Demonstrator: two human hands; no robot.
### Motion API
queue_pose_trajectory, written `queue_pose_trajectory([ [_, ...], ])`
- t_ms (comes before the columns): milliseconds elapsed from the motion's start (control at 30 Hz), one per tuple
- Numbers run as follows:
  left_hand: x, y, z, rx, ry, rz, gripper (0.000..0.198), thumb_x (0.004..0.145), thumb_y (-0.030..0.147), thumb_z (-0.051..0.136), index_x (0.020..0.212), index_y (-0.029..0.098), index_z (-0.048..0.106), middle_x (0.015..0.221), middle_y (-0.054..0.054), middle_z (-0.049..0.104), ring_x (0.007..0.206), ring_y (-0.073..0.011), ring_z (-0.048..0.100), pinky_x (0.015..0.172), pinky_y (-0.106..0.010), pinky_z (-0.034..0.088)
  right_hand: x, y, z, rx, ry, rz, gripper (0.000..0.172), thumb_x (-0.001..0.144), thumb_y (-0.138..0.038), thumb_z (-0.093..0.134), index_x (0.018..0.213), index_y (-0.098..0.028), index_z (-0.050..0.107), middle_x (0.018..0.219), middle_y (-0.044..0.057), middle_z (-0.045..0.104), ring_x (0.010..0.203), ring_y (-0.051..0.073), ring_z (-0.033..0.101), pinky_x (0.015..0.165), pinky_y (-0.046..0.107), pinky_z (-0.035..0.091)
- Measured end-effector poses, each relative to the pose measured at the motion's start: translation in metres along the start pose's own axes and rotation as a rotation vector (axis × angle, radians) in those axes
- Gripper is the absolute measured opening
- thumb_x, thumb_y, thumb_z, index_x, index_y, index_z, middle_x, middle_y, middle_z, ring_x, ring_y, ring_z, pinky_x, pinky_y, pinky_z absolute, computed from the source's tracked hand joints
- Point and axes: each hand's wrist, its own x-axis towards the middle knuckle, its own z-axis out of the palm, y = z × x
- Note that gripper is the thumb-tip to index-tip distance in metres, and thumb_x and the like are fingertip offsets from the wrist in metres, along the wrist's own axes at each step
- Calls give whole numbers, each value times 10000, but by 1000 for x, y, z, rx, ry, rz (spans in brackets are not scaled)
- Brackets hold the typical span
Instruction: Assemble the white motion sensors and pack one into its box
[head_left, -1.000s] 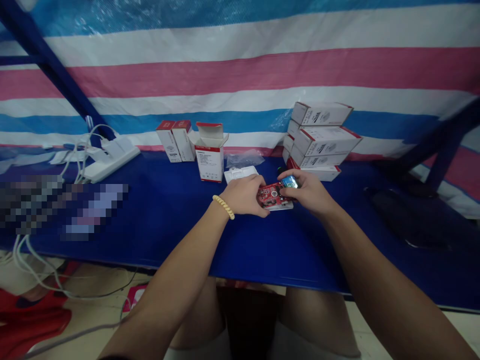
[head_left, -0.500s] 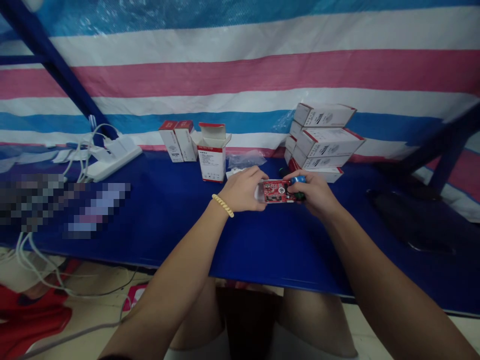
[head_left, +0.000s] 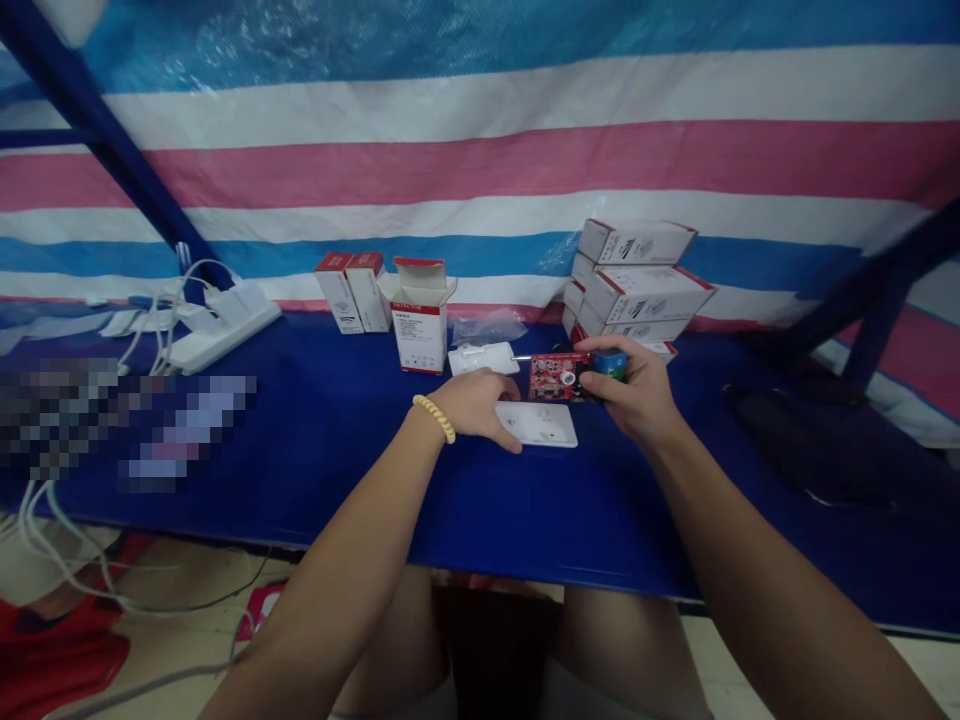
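My right hand (head_left: 634, 385) pinches a red circuit board (head_left: 551, 378) by its right end, holding it above the table. A blue-and-green cylinder (head_left: 609, 363) is in the same grip, at the board's right end. A thin metal rod (head_left: 521, 358), like a screwdriver's shaft, sticks out left from behind the board; its other end is hidden. My left hand (head_left: 480, 402) is closed around the left end of a white plastic cover (head_left: 540, 425), which lies low over the table in front of the board. Another white plastic piece (head_left: 484, 358) lies just behind my left hand.
An open white-and-red carton (head_left: 420, 335) stands behind my left hand, with two closed cartons (head_left: 352, 290) beside it. Clear plastic film (head_left: 487, 328) lies near the wall sheet. Several cartons (head_left: 637, 290) are stacked at the back right. A power strip (head_left: 225, 325) with cables is at left.
The board has come apart from the white cover. My left hand has moved slightly down with the cover, while my right hand keeps the board and has shifted slightly right.
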Motion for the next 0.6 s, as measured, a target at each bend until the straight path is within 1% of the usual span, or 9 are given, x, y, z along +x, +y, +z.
queue_pose_trajectory([
  [33, -1, 1, -2, -58, 29, 13, 719, 528, 558, 834, 1073, 126, 651, 1052, -110, 676, 941, -268, 622, 805, -357, 477, 0, 1, 1, -6, 19, -19, 416, 602, -402, 774, 951, -226, 630, 832, 15, 614, 681, 149, 560, 638, 319, 501],
  [100, -2, 4, -5, -206, 139, 31, 640, 582, 563, 808, 1035, 135, 659, 990, -84, 680, 861, -221, 614, 746, -320, 468, 0, 2, 2, -32, 60, -33, 409, 621, -410, 768, 960, -227, 631, 871, 22, 625, 711, 155, 572, 656, 325, 514],
  [200, 0, 7, -8, -503, 325, 6, 452, 732, 513, 706, 987, 142, 668, 874, -52, 675, 745, -156, 584, 680, -282, 451, 1, 5, 5, -70, 92, -5, 424, 635, -443, 748, 975, -223, 621, 842, 22, 618, 658, 147, 551, 589, 314, 501],
  [267, 3, 7, -6, -700, 390, -35, 364, 778, 445, 661, 982, 143, 667, 820, -38, 663, 692, -125, 563, 650, -261, 444, 1, 6, 7, -76, 84, 13, 439, 641, -460, 734, 987, -221, 609, 806, 16, 602, 604, 129, 520, 532, 293, 468],
  [333, 7, 6, -4, -820, 425, -81, 284, 782, 384, 648, 935, 146, 669, 754, -20, 640, 627, -98, 525, 603, -241, 426, 0, 6, 10, -79, 74, 22, 455, 646, -473, 721, 1005, -223, 596, 779, 10, 585, 559, 110, 482, 493, 277, 435],
  [400, 9, 5, -3, -872, 440, -114, 203, 783, 345, 638, 843, 153, 665, 683, -2, 607, 563, -80, 475, 550, -228, 395, 0, 6, 12, -73, 71, 32, 479, 644, -481, 717, 1030, -229, 588, 766, 5, 574, 529, 96, 449, 468, 269, 412],
  [467, 9, 5, -3, -927, 444, -107, 174, 781, 329, 633, 751, 157, 643, 634, 7, 579, 537, -72, 456, 523, -224, 374, 0, 5, 13, -48, 68, 55, 498, 633, -486, 725, 1039, -232, 585, 758, 2, 567, 513, 88, 430, 449, 262, 396],
  [533, 7, 5, -4, -1000, 445, -84, 149, 755, 305, 643, 727, 160, 631, 623, 10, 573, 534, -71, 467, 514, -223, 365, 0, 4, 14, -7, 76, 79, 500, 614, -479, 743, 1019, -227, 591, 745, -1, 564, 509, 83, 428, 437, 253, 388],
  [600, 6, 6, -5, -1046, 445, -81, 120, 719, 273, 656, 759, 161, 639, 636, 10, 586, 539, -72, 484, 513, -225, 367, 1, 3, 13, 33, 89, 96, 489, 596, -464, 764, 984, -218, 597, 722, -8, 560, 500, 78, 426, 426, 244, 382],
])
